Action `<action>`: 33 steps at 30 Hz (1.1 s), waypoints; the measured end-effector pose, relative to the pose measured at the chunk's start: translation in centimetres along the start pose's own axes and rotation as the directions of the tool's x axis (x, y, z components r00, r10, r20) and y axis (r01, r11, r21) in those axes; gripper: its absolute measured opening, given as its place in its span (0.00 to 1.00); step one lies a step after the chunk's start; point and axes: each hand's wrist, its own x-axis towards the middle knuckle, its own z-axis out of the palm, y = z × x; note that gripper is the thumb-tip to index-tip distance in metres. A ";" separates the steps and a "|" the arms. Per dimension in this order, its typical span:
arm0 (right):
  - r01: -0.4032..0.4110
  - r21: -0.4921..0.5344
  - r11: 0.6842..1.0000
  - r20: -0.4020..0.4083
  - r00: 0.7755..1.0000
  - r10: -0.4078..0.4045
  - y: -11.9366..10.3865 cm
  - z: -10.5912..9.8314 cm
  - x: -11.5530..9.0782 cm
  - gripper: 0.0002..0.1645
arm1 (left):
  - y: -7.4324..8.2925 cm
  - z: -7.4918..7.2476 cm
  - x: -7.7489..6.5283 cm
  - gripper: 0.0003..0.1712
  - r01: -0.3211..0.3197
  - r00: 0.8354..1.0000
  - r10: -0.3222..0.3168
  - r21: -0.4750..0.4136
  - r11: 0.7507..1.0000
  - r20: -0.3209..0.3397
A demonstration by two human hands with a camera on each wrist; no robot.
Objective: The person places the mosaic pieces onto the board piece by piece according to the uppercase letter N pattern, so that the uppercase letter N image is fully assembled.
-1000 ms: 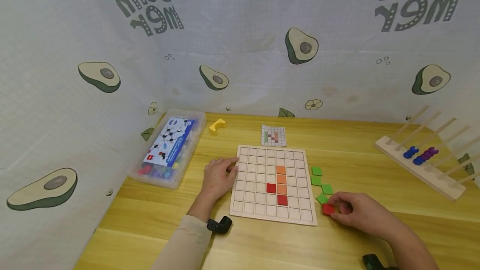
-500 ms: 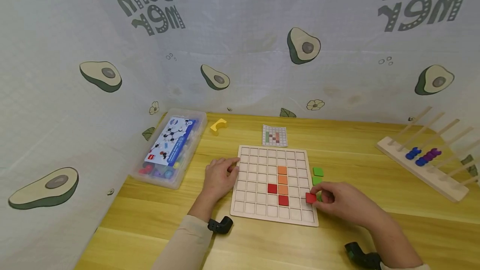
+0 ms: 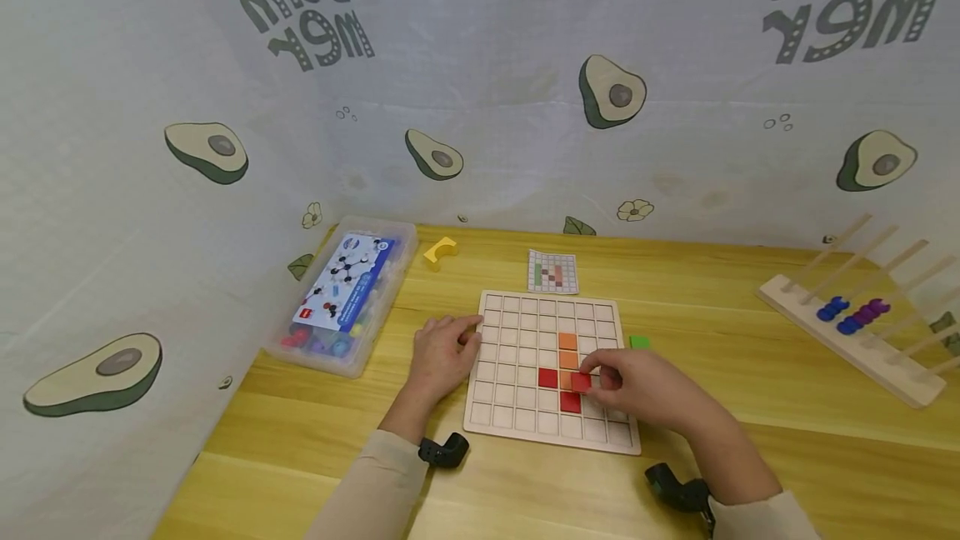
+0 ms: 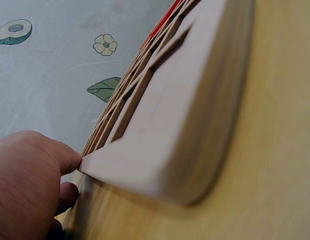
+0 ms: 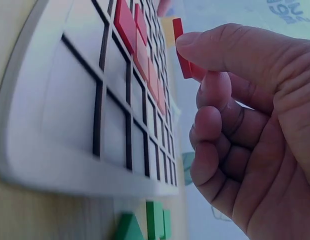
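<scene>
A wooden grid board lies on the table, with several orange tiles in one column. Two red tiles sit in its cells, one red tile left of that column and another red tile below it. My right hand pinches a third red tile between thumb and fingers, above the board; in the right wrist view this held red tile is seen edge-on. At the board's left edge rests my left hand, a fingertip touching the rim. Green tiles lie right of the board, mostly hidden by my right hand in the head view.
Behind the board lies a small pattern card. A clear plastic box with a blue label and a yellow arch block are at the back left. To the right stands a wooden peg rack with blue and purple beads.
My right hand has carried the red tile leftward from beside the green tiles to over the board, near the orange column. My left hand has stayed at the board's edge.
</scene>
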 end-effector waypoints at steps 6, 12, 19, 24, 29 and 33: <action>0.037 0.008 0.999 -0.005 0.999 -0.037 -0.4 0.8 1.2 0.09 | 0.0 0.1 0.1 0.18 0.003 1.000 -0.003 0.004 1.000 0.001; 0.093 -0.028 0.995 -0.032 0.995 -0.094 -0.9 1.7 2.6 0.08 | 0.0 0.1 0.1 0.18 0.006 1.000 -0.006 0.001 1.000 0.000; 0.089 -0.034 0.995 -0.032 0.995 -0.090 -2.0 2.1 4.1 0.09 | 0.0 0.1 0.1 0.18 0.008 1.000 -0.008 0.002 1.000 0.003; 0.058 -0.037 0.998 -0.037 0.998 -0.059 -2.6 2.5 5.2 0.09 | 0.0 0.0 0.1 0.18 0.008 1.000 -0.008 0.006 1.000 0.003; 0.037 -0.032 0.999 -0.055 0.998 -0.039 -2.7 3.2 6.1 0.10 | 0.1 0.0 0.0 0.18 0.009 1.000 -0.009 0.009 1.000 0.000; 0.000 -0.033 0.999 -0.058 0.998 -0.002 -2.7 3.4 6.5 0.11 | 0.2 0.0 0.0 0.18 0.010 1.000 -0.010 0.005 1.000 -0.001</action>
